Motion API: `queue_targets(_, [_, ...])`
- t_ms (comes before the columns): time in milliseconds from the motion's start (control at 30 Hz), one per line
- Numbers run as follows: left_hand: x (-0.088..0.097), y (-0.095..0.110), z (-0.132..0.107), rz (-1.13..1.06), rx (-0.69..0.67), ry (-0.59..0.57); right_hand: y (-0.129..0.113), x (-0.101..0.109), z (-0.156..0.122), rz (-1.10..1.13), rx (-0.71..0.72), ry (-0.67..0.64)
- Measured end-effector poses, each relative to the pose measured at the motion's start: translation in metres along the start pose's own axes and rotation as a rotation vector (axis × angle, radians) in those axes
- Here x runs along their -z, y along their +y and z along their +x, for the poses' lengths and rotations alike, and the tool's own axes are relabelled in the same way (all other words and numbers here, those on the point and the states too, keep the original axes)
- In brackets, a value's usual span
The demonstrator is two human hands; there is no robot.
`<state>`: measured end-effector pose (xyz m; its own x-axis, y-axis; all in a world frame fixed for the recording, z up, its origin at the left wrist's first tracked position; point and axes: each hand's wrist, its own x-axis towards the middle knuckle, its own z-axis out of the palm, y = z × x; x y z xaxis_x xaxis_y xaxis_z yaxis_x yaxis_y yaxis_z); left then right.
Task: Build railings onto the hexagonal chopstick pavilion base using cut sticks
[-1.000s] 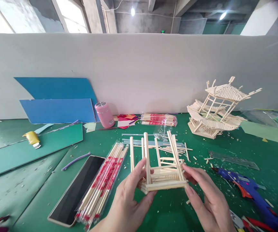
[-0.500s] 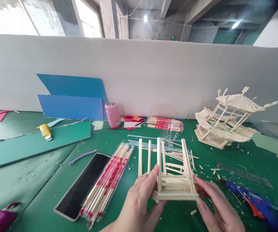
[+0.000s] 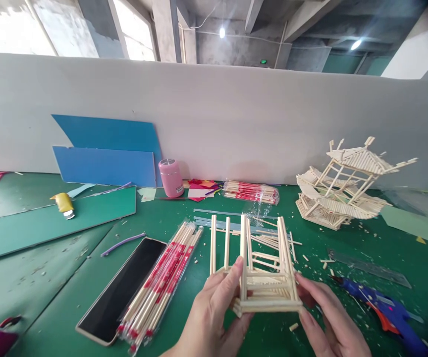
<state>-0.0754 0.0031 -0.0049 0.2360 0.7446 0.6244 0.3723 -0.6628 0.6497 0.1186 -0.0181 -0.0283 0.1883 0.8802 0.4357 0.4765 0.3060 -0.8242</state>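
Observation:
Between my two hands is a small frame of pale wooden sticks [image 3: 269, 306], with several posts rising from its base. My left hand [image 3: 214, 307] grips its left side, the thumb lying along a front post and the fingers beneath the base. At the right corner, my right hand [image 3: 329, 315] has its thumb and fingers pinched on the frame. Loose sticks [image 3: 269, 241] lie on the table behind it. To the right rests a blue glue gun [image 3: 381, 307]. A bagged bundle of red-marked sticks [image 3: 165, 282] lies left of my left hand.
A stick pagoda model [image 3: 344, 186] stands at the back right, near a clear ruler [image 3: 370, 267]. Leftward are a phone [image 3: 121, 292], a yellow-handled cutter [image 3: 64, 204] and a pink canister [image 3: 171, 178]. Blue boards [image 3: 104, 166] lean against the white partition [image 3: 214, 114].
The view has shifted slightly, so most things sit a little further left and lower. Both hands keep their hold on the stick frame, which looks otherwise the same.

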Motion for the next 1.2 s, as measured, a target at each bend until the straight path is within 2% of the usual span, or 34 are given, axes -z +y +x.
queue_targets(233, [0.006,0.008,0.001,0.032,0.038,-0.051,0.008,0.007,0.003,-0.017,0.099,-0.148])
queue_targets(333, [0.006,0.008,-0.001,0.061,0.035,-0.067,0.007,0.01,0.004,-0.034,0.04,-0.075])
queue_targets(433, [0.006,0.005,-0.003,0.096,0.042,-0.075,-0.001,0.013,0.017,-0.045,0.017,-0.023])
queue_targets(567, [0.007,0.004,-0.005,0.144,0.076,-0.095,-0.016,0.015,0.043,-0.079,0.034,-0.135])
queue_targets(700, [0.007,0.004,-0.004,0.145,0.044,-0.067,-0.024,0.008,0.059,-0.025,-0.043,-0.225])
queue_targets(900, [0.004,0.001,-0.006,0.122,0.008,-0.055,-0.026,-0.006,0.062,0.078,-0.131,-0.259])
queue_targets(1067, [0.003,0.002,-0.007,0.128,0.054,-0.068,-0.028,-0.01,0.061,0.193,-0.181,-0.245])
queue_targets(1200, [0.002,0.002,-0.007,0.117,0.039,-0.059,-0.028,-0.013,0.059,0.24,-0.208,-0.206])
